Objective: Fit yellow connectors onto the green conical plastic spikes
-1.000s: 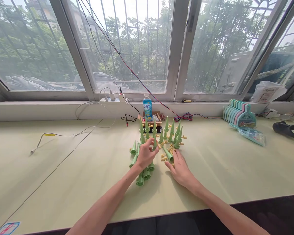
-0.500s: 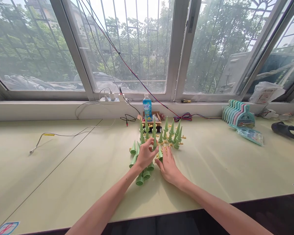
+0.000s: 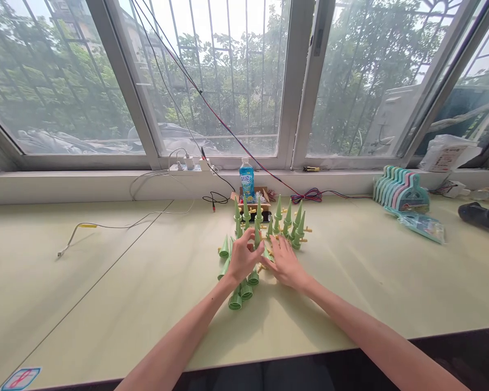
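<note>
Several green plastic cone spikes stand upright (image 3: 288,220) in a cluster on the pale green table (image 3: 106,282), with small yellow pegs among them. More green cones lie on their sides (image 3: 240,293) just below my left hand (image 3: 243,259). That hand is curled around an upright green cone (image 3: 256,234). My right hand (image 3: 284,262) lies beside it, fingers stretched over the cones and yellow pegs, touching them. The two hands nearly meet.
A blue-labelled bottle (image 3: 246,180) and a small box (image 3: 255,198) stand behind the cones. Cables and a power strip (image 3: 191,163) run along the window sill. A stack of pastel plastic pieces (image 3: 399,190), a plastic bag (image 3: 419,224) and a black object (image 3: 481,214) sit at right.
My right hand has slid left across the table to sit next to my left hand. My left hand has stayed at the cones. The camera has tilted slightly.
</note>
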`<action>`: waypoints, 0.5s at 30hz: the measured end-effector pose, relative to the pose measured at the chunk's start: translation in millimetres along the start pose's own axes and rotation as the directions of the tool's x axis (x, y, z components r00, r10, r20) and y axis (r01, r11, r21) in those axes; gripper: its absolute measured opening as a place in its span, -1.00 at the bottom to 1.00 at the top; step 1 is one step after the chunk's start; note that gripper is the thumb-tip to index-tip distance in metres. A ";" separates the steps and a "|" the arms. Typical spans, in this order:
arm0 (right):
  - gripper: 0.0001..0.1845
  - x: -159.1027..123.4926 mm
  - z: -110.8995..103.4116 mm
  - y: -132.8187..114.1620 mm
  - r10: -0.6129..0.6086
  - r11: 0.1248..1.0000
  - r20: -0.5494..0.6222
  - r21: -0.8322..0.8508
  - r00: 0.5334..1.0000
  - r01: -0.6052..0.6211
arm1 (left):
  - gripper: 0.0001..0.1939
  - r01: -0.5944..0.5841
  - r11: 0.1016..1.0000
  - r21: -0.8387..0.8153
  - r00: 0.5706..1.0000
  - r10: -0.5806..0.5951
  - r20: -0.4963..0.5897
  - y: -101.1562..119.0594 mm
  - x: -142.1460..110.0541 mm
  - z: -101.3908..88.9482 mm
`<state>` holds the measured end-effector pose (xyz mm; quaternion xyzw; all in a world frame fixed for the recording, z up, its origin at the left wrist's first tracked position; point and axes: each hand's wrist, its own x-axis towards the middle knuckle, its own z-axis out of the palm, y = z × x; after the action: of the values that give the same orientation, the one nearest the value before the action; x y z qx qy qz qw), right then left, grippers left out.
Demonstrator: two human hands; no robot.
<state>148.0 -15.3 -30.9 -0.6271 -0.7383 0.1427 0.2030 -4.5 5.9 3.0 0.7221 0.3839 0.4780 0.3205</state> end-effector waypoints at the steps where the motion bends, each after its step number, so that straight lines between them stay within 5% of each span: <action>1: -0.08 2.4 -1.6 1.4 0.002 1.000 0.015 -0.008 1.000 -0.002 | -0.81 0.005 1.000 -0.010 1.000 -0.005 -0.001 0.4 0.0 -0.2; 15: -0.15 13.7 -14.0 4.3 -0.016 0.997 0.082 -0.076 0.997 0.022 | -0.79 0.017 1.000 0.003 0.999 -0.017 -0.047 0.5 0.5 -1.8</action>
<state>156.6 -1.7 -19.0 -0.6212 -0.7568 0.1375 0.1500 -6.0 6.3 4.2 0.7080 0.3983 0.4914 0.3139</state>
